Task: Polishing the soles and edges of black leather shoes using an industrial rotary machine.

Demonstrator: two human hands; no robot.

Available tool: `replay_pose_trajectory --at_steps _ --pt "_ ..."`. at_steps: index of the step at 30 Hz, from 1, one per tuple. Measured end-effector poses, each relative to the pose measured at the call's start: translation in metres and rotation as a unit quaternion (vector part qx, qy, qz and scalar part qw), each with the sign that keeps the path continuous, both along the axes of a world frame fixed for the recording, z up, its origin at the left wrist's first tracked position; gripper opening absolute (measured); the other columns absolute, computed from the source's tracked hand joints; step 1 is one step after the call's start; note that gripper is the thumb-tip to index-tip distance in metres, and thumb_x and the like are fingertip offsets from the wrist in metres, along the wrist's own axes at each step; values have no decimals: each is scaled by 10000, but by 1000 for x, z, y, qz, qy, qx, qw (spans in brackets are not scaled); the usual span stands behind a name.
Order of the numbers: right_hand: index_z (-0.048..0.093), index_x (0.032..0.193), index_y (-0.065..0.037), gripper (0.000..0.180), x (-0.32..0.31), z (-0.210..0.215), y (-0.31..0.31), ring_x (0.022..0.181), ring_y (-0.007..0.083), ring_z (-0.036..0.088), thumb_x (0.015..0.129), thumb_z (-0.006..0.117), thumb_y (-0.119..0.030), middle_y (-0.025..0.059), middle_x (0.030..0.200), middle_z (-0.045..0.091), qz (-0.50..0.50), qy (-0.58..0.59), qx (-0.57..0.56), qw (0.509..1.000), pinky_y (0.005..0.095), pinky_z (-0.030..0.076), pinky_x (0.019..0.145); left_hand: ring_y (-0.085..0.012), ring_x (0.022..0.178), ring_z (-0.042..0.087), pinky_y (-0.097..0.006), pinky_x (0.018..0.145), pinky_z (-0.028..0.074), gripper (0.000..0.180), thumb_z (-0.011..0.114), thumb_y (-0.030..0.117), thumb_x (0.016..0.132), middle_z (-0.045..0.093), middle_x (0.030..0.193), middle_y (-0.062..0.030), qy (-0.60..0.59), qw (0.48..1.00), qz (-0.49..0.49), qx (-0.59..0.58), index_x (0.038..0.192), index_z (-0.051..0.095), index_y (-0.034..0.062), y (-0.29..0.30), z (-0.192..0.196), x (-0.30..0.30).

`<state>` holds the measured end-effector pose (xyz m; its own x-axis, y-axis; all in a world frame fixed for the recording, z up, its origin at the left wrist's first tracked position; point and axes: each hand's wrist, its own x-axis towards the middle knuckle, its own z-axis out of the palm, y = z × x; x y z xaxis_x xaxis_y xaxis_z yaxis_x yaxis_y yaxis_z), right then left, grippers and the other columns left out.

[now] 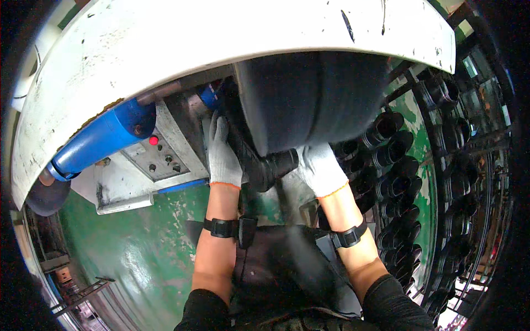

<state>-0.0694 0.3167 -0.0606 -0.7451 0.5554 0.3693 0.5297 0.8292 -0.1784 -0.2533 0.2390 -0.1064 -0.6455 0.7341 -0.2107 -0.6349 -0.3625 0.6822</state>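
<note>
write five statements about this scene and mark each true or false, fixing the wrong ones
1. The left hand and the right hand are gloved in white. True.
2. The red button is to the right of the right hand. False: it is on the control panel, left of the left hand.
3. A black item is between the two hands. True.
4. The large cylinder beside the control panel is yellow. False: it is blue.
5. The floor at lower left is green. True.
</note>
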Motion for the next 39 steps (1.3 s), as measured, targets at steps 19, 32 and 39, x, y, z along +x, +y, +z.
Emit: replay_pose_trajectory --at_steps 19,32,39 --pt "596 1172 -5 339 -31 3 -26 1071 413 578 877 488 -131 242 1167 614 41 53 16 998 474 449 989 -173 1034 580 -291 944 463 584 327 487 1048 617 1197 -84 166 965 -131 -158 1372 459 18 -41 -71 -6" --pt "532 1301 4 454 -4 -13 3 1252 389 484 853 503 -65 258 1321 531 11 48 -105 993 444 388 1081 -203 1103 589 -303 961 465 653 380 545 1017 595 1262 -84 -74 975 -110 -177 1385 476 14 -18 38 30" --pt "491 1342 15 494 6 -30 14 1349 351 394 848 490 -1 222 1414 472 -3 -13 -74 997 405 303 1151 -278 1246 509 -417 1076 416 500 331 347 1067 453 1436 -153 193 955 -223 14 1434 378 11 -26 -3 37"
